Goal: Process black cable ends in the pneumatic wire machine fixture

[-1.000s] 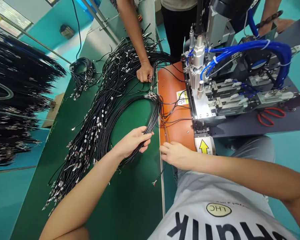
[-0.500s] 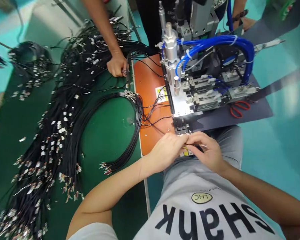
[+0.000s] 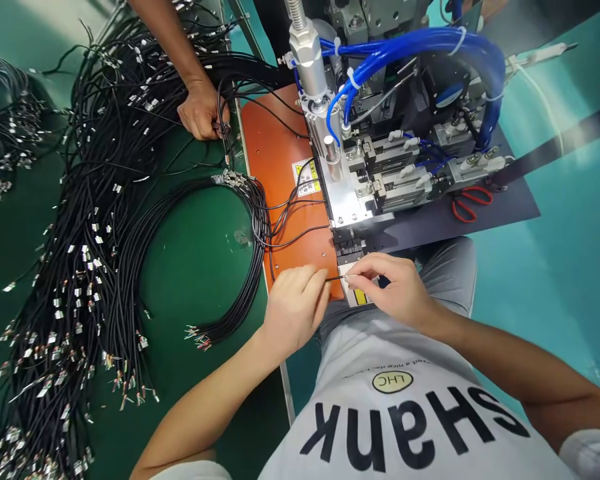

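Note:
My left hand [image 3: 294, 305] and my right hand [image 3: 390, 288] meet at the front edge of the orange plate [image 3: 273, 143], both pinching one thin black wire [image 3: 336, 278] stretched between them. The wire's end sits at my right fingertips, just below the metal jaw of the machine [image 3: 360, 173]. A curved bundle of black cables [image 3: 240, 267] lies on the green table [image 3: 200, 267] to the left of my left hand, its stripped ends pointing left.
A large heap of black cables with metal terminals [image 3: 80, 253] covers the table's left. Another person's hand [image 3: 200, 113] grips cables at the far edge. Blue hoses [image 3: 420, 47] arch over the machine. Red scissors [image 3: 467, 203] lie on the dark mat at right.
My left hand let go of the cable bundle and came over to my right hand by the machine. Both now hold a single wire. The view shifted right and downward.

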Available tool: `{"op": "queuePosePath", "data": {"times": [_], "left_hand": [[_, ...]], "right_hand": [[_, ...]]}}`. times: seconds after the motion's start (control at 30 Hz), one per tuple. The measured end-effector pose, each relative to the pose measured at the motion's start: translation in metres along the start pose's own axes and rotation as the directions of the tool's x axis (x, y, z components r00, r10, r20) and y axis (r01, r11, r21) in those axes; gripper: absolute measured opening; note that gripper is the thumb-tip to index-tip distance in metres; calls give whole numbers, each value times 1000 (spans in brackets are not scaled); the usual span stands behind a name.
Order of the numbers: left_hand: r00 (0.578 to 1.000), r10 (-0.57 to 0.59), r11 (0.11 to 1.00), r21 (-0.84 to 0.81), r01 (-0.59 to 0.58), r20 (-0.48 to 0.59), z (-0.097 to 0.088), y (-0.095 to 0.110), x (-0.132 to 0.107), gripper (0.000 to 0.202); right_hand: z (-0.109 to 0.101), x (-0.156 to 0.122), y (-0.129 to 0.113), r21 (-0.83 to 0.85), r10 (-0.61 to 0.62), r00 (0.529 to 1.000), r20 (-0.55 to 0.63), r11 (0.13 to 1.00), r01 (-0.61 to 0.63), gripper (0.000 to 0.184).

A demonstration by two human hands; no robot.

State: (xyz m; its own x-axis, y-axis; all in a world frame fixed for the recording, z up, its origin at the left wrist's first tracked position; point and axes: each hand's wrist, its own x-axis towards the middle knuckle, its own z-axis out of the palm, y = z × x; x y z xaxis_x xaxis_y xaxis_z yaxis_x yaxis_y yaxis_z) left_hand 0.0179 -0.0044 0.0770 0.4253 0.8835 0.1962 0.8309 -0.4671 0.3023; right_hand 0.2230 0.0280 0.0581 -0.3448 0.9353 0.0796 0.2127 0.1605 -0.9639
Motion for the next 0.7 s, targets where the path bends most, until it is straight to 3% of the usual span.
{"op": "queuePosePath", "data": {"times": [0.07,0.13,0.23,0.33,0.4,0.6,0.7], "left_hand": [[993,-77,965,-246,95,85,3,8,13,21],[981,-123,865,-469,180,150,7,11,25,15],[963,-193,711,-649,270,188,14,12,35,13],[940,-258,610,-717,337,223,18,12,37,16],[930,-279,582,-728,362,239,18,12,37,18],[933,-296,639,-683,353,204,13,14,38,17],[930,-303,615,-703,357,207,15,14,37,16]], "right_hand": [[-5,1,2,-8,25,1000,0,1000,-25,6],[-14,0,5,10,86,996,14,996,-86,5],[-29,0,14,152,241,965,100,955,-254,11],[-40,3,22,343,360,910,206,844,-412,18],[-41,6,25,413,375,896,239,796,-443,17],[-35,17,24,462,340,907,249,781,-420,12],[-34,19,25,470,340,903,263,772,-428,12]]}}
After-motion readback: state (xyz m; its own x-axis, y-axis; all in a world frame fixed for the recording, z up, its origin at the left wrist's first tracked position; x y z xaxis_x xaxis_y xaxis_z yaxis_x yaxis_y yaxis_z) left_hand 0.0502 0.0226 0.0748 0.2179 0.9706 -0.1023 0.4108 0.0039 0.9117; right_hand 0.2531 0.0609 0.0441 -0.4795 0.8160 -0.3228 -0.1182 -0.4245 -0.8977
